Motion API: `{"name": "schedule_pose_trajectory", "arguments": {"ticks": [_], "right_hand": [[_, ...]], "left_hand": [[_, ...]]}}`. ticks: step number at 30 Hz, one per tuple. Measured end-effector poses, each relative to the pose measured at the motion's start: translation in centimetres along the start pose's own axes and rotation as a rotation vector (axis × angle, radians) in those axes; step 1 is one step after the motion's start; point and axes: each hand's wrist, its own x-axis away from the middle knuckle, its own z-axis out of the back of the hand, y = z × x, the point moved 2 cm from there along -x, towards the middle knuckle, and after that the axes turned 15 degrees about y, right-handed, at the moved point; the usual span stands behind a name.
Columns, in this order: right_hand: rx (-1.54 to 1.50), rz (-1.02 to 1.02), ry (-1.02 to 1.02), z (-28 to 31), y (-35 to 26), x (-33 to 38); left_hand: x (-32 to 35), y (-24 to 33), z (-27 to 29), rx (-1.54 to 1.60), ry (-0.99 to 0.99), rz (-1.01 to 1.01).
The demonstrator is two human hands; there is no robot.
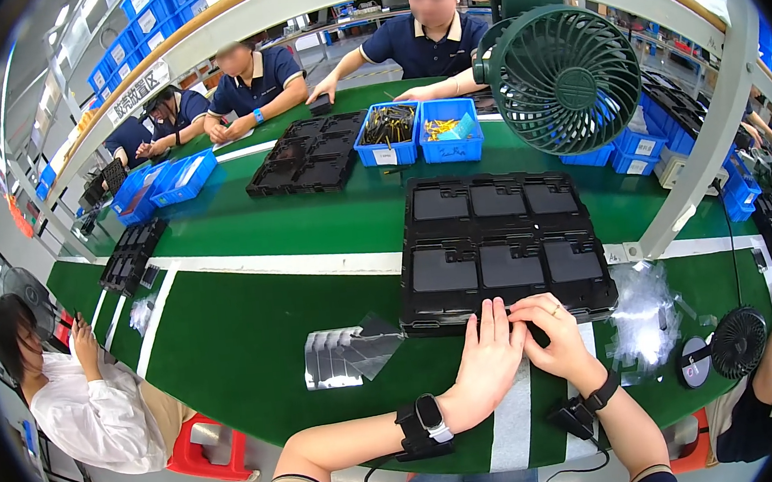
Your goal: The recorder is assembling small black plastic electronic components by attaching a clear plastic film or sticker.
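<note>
My left hand (490, 357) reaches to the front edge of a black plastic tray (418, 316), its fingers long and bent only at the tips. My right hand (554, 335) meets it there, with curled fingers and a ring on one of them. The fingertips of both come together at a small spot by the tray's rim. Whatever they pinch is hidden behind the fingers. Six compartments of the tray each hold a flat dark rectangular piece (444, 269). Left of the tray lie clear film sheets (345, 355), and right of it a heap of clear plastic film pieces (642, 315).
A green fan (565, 78) hangs from the frame above the tray. Blue bins (388, 154) with small parts and another black tray (301, 157) stand farther back. A small black fan (737, 343) is at the right. Several co-workers sit around the table.
</note>
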Motion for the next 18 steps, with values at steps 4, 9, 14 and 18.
{"name": "schedule_pose_trajectory", "arguments": {"ticks": [4, 9, 14, 18], "right_hand": [[0.021, 0.034, -0.022, -0.4, 0.0, 0.0], [0.057, 0.075, 0.014, -0.3, -0.2, 0.2], [0.077, 0.052, -0.026, -0.4, 0.1, 0.3], [0.072, 0.056, -0.036, -0.4, 0.2, 0.3]], "left_hand": [[0.4, 0.0, 1.4, -0.019, -0.078, 0.071], [0.5, 0.2, 1.0, -0.084, -0.142, 0.056], [0.2, 0.1, 1.2, -0.062, -0.172, 0.034], [0.4, 0.0, 0.8, -0.088, -0.167, 0.027]]}}
